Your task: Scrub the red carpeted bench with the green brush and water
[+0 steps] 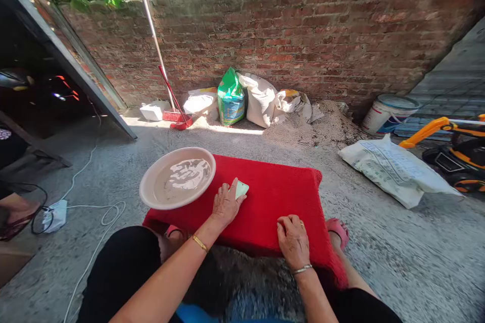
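Observation:
A thick red cloth (265, 186) is draped over a low surface between my legs. On its left part my left hand (226, 204) holds a pale green bar (241, 189), which looks like soap, against the pile. My fingers cover the bar's near side. My right hand (293, 239) lies at the cloth's near right area, fingers curled down onto the fabric; the fingertips are partly hidden. A wide pale basin (149, 189) of cloudy water sits over the cloth's left end, just left of my left hand.
Along the brick wall (303, 35) stand a broom (155, 35), a red dustpan (184, 122), several sacks (259, 101) and a sand heap (314, 126). To the right are a bucket (390, 113), a white sack (397, 166) and an orange-black machine (454, 151). A cable (98, 242) runs along the left floor.

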A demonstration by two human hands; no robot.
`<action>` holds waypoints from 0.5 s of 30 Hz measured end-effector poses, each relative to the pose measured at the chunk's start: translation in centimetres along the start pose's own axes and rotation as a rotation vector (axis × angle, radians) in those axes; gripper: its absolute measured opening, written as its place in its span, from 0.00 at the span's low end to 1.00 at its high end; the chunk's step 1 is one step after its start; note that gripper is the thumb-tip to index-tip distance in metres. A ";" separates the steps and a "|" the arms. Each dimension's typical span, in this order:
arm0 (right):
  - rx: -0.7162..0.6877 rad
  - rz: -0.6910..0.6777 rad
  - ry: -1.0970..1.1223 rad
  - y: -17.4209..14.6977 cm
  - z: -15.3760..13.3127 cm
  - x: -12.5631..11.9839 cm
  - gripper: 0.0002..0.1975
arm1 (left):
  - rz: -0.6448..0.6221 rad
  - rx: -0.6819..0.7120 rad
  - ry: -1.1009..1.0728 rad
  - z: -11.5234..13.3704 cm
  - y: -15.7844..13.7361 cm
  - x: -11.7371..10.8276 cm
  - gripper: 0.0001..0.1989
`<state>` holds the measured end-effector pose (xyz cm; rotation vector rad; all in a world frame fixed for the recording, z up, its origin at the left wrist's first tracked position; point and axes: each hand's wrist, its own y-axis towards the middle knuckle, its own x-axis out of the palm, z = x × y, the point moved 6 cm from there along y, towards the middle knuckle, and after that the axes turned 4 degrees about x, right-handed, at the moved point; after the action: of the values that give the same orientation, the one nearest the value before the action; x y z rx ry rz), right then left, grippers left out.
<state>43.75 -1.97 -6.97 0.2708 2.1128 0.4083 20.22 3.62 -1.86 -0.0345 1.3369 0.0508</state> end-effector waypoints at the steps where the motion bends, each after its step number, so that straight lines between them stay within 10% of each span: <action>1: -0.010 0.003 -0.005 -0.1 -0.1 0.0 0.09 | 0.020 0.011 0.043 0.3 -0.7 0.3 0.33; 7: -0.078 -0.004 -0.005 -0.3 -0.5 0.0 0.08 | 0.011 0.016 0.068 0.3 -1.1 1.5 0.23; 15: -0.094 -0.029 -0.111 -0.2 -1.0 -0.2 0.08 | 0.105 -0.129 -0.102 0.8 8.0 -1.0 0.22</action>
<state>43.00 -2.37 -6.38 0.2037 1.9808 0.4635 20.35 11.63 -0.66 -0.0698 1.2318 0.2250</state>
